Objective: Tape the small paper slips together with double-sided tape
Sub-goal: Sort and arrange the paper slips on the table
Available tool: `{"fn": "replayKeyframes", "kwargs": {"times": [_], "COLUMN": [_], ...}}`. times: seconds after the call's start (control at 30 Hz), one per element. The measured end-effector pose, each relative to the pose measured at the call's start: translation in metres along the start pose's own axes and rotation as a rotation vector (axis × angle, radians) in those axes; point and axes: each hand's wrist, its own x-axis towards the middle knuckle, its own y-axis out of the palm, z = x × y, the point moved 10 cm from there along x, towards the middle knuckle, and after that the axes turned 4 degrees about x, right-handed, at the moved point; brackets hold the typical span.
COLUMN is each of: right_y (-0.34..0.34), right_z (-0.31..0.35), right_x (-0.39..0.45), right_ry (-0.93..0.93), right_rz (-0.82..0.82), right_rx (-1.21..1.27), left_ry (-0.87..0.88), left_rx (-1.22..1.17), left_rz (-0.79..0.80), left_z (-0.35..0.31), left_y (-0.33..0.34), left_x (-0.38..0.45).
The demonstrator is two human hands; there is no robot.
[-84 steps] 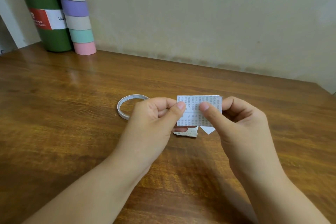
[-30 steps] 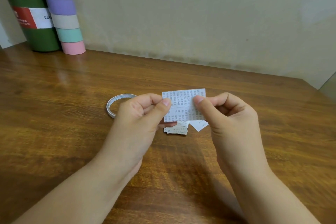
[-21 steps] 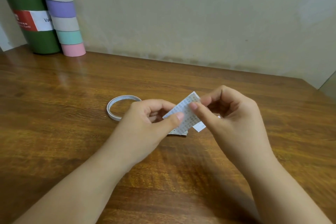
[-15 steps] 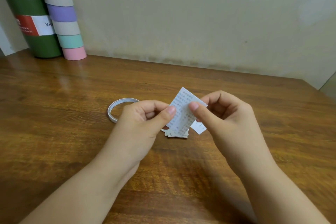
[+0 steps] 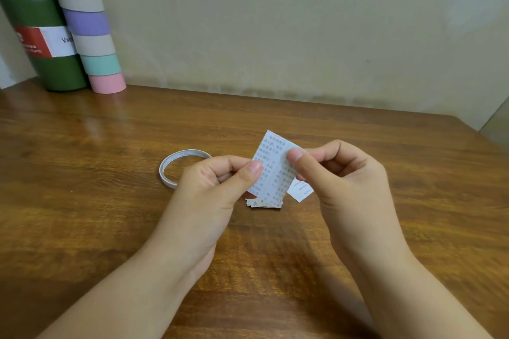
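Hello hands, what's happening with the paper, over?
Left hand and right hand both pinch the paper. Tape roll lies untouched behind. Nothing in the way.

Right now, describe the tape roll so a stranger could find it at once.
On the wooden table, look just left of the left hand. The tape roll lies flat there, a thin white ring, unlike the tall pastel tube and green bottle at the wall.

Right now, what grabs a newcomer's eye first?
The printed paper slip, pinched mid-frame above the wooden table between left hand and right hand. Next, the tape ring lying flat just left of the hands, and the pastel striped tube beside a green bottle far left.
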Motion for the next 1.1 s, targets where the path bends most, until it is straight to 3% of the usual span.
{"fn": "replayKeyframes", "kwargs": {"times": [0.27, 0.47, 0.73, 0.93, 1.1], "right_y": [-0.002, 0.023, 0.017, 0.006, 0.011], "right_z": [-0.009, -0.030, -0.036, -0.060, -0.069], "right_x": [0.003, -0.002, 0.001, 0.002, -0.001], "right_ry": [0.053, 0.218, 0.209, 0.290, 0.203], "right_rz": [0.007, 0.346, 0.325, 0.389, 0.440], "right_rx": [-0.018, -0.200, -0.364, -0.906, -1.193], "left_ry": [0.009, 0.048, -0.007, -0.114, -0.081], "left_rx": [0.055, 0.301, 0.432, 0.769, 1.080], "left_rz": [-0.009, 0.028, 0.039, 0.129, 0.218], "left_z": [0.000, -0.001, 0.006, 0.027, 0.036], "left_y": [-0.002, 0.001, -0.001, -0.008, 0.003], "left_x": [0.001, 0.001, 0.003, 0.009, 0.005]}}
